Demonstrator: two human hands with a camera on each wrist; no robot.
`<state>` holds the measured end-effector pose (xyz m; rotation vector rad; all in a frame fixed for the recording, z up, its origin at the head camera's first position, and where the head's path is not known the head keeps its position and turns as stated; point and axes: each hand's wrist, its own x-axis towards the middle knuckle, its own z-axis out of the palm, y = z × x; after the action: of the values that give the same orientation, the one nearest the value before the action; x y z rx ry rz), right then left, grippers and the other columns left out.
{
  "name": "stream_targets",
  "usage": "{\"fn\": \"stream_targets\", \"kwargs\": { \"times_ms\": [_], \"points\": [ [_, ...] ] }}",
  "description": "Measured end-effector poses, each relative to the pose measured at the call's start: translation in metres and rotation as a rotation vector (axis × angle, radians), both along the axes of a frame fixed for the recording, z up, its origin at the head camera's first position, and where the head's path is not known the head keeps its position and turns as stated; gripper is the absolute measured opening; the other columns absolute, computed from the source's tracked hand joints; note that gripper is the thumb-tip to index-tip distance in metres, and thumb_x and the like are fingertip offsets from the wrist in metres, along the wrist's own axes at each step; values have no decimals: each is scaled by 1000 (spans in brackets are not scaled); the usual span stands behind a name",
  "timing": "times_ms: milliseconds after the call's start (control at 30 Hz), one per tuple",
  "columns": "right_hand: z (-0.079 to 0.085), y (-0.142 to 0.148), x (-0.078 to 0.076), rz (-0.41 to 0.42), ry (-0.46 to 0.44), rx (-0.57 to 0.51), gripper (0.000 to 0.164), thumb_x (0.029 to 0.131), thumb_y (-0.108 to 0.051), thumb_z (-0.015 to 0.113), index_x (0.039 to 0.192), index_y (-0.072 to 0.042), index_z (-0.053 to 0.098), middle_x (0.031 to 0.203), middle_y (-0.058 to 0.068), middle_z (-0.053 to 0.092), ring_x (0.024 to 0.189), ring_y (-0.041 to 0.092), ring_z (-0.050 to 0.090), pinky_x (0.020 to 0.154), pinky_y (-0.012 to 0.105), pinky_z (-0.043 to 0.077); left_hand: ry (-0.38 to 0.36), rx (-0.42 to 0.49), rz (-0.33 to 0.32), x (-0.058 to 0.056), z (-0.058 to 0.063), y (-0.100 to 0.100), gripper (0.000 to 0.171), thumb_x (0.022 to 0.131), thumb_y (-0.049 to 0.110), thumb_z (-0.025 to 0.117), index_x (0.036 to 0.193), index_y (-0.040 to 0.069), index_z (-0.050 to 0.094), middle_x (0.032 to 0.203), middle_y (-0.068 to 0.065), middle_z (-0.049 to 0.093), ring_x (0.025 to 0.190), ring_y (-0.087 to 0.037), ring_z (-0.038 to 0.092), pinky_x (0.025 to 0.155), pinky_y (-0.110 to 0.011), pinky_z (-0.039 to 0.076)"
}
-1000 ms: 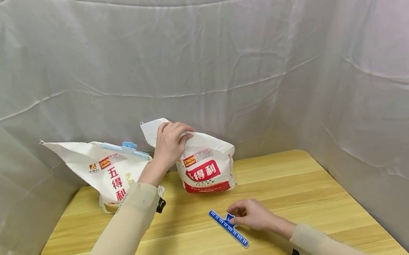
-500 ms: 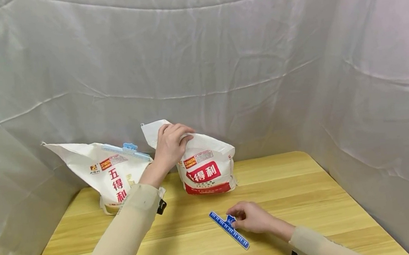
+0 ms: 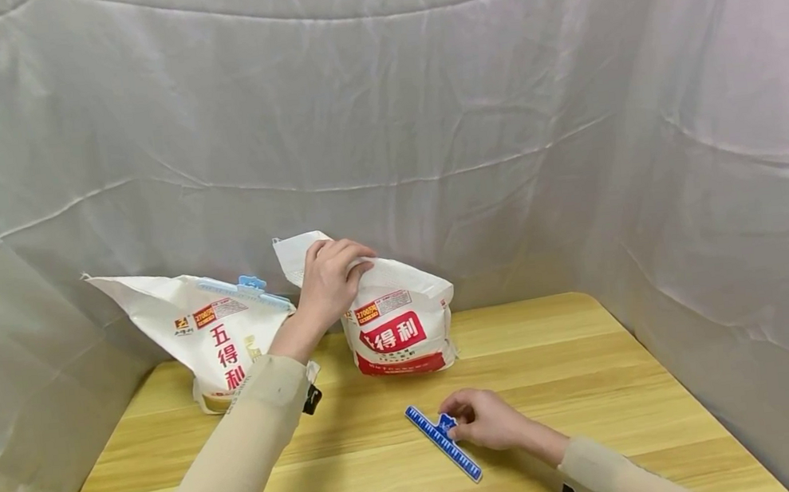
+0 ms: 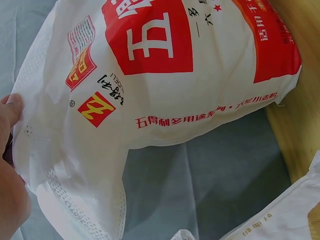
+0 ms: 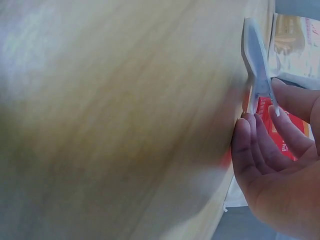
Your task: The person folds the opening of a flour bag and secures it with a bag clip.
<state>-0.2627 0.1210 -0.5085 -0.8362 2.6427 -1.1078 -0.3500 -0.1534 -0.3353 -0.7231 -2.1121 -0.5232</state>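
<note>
My left hand (image 3: 333,276) grips the folded top of a white flour bag (image 3: 395,286) with red print, which stands at the back of the table. In the left wrist view, the bag (image 4: 165,110) bends over, and only part of the hand (image 4: 11,130) shows at the left edge. Nearer the front, my right hand (image 3: 488,419) pinches the handle of a dark blue bag clip (image 3: 444,443) patterned like piano keys. Seen side-on in the right wrist view, the clip (image 5: 257,57) has its handle between thumb and fingers, close over the wood.
A second white flour bag (image 3: 208,330) leans at the back left, with a light blue clip (image 3: 243,290) across its folded top. Behind the wooden table (image 3: 535,343), a grey curtain (image 3: 381,119) hangs at the back and sides.
</note>
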Motion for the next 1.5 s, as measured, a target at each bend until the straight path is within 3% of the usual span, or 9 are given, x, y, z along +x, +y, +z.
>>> {"fn": "stream_targets", "kwargs": {
  "times_ms": [400,1000,1500],
  "points": [
    [1,5,-1,-43,-71,-85,35,81,-14,74,113,-6,63,101,3,68,82,15,61,70,23,52,9,1,-3,-1,0,0,11,87,16,69,96,20,71,96,7,68,94,-16,58,102,-41,31],
    [10,2,8,-108,-173,-348,26,84,-7,69,108,-4,60,99,14,64,80,20,64,69,35,58,18,5,-6,-1,-3,0,11,86,16,70,97,20,71,96,7,68,95,-17,58,102,-42,31],
    [34,3,8,-186,-89,-454,29,83,-8,71,110,-4,61,104,16,66,83,24,65,74,42,57,27,7,-8,-1,-3,0,12,86,15,70,96,20,71,97,7,69,95,-17,59,101,-42,32]
  ]
}}
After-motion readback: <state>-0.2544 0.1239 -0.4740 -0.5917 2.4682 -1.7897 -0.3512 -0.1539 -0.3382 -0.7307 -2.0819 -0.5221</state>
